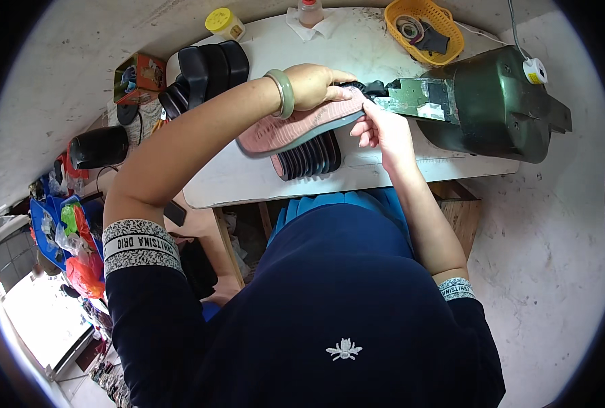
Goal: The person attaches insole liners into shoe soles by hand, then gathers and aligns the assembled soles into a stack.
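Observation:
A pink shoe sole (275, 134) with a grey rim lies slanted over the worktable, its far right end close to the working end of a green sewing machine (496, 102). My left hand (310, 87) rests over the sole's upper edge, thumb on the pink face and fingers reaching toward the machine. At the sole's right end my right hand (386, 130) pinches the rim between thumb and forefinger, other fingers curled. Below the sole, a row of dark-edged soles (309, 158) stands packed together, partly covered. The needle area is hidden behind my left hand.
Black soles (211, 68) are stacked at the table's left. At the back are a yellow-lidded jar (226, 24), a bottle (310, 12) on tissue and a yellow basket (445, 32) holding tape. A black speaker-like object (98, 147) stands left, and a wall (554, 224) at right.

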Demonstrator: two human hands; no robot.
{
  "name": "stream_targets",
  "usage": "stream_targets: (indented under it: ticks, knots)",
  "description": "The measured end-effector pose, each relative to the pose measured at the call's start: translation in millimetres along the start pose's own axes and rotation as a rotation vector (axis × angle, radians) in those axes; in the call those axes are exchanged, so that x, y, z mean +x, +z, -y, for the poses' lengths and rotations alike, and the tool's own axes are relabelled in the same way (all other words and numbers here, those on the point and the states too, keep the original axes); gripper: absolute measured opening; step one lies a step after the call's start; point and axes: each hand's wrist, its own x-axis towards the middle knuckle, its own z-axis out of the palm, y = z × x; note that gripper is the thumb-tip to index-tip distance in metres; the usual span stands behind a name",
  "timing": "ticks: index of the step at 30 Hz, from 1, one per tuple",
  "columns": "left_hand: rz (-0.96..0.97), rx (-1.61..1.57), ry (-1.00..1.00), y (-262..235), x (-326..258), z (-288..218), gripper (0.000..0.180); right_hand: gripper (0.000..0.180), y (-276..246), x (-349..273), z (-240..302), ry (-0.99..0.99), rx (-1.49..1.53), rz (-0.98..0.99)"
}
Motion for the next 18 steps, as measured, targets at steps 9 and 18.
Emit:
stream_targets:
  ticks: [9, 18]
  knots:
    - [-0.020, -0.159, -0.151, 9, -15, -23, 0.039, 0.037, -18, -31, -32, -0.076, -0.001, 0.133]
    - [-0.277, -0.467, -0.414, 30, -15, -41, 0.043, 0.028, -29, -94, -77, 0.114, 0.232, 0.414]
